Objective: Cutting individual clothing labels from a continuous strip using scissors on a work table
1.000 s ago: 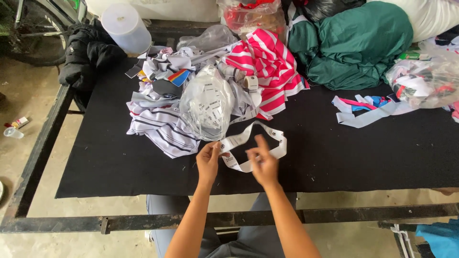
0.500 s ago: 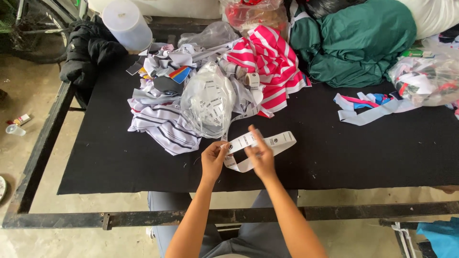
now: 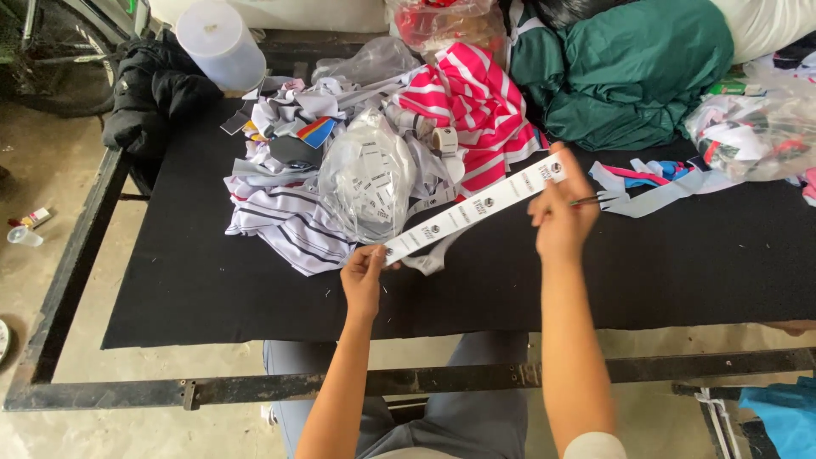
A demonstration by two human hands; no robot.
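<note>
White label strip (image 3: 473, 208): woven tape printed with repeated dark marks, held taut and slanting above the black table (image 3: 212, 297), low end at the left, high end at the right; it is stretched flat, apparently so that its length can be seen.
Left hand (image 3: 364, 279): closed in a pinch on the strip's lower end, thumb on top, just above the tabletop near the front edge.
Right hand (image 3: 561, 217): fingers clenched around the strip's upper end; a thin metal tool (image 3: 588, 201), perhaps small snips, is also gripped and juts to the right. What it is exactly cannot be told.
Clear plastic bag (image 3: 370, 183): lies just behind the strip, filled with more white labels, kept within easy reach.
Striped grey-white fabric (image 3: 285, 225): heaped left of the bag, partly beneath it.
Pink-and-white striped garment (image 3: 476, 115): piled behind the strip's upper half.
Green cloth bundle (image 3: 629, 72): pushed to the far edge, well apart from the hands.
Trimmed fabric strips (image 3: 654, 183): laid just right of the right hand.
White plastic container (image 3: 223, 42): stands at the far left corner, beside a black jacket (image 3: 149, 98).
</note>
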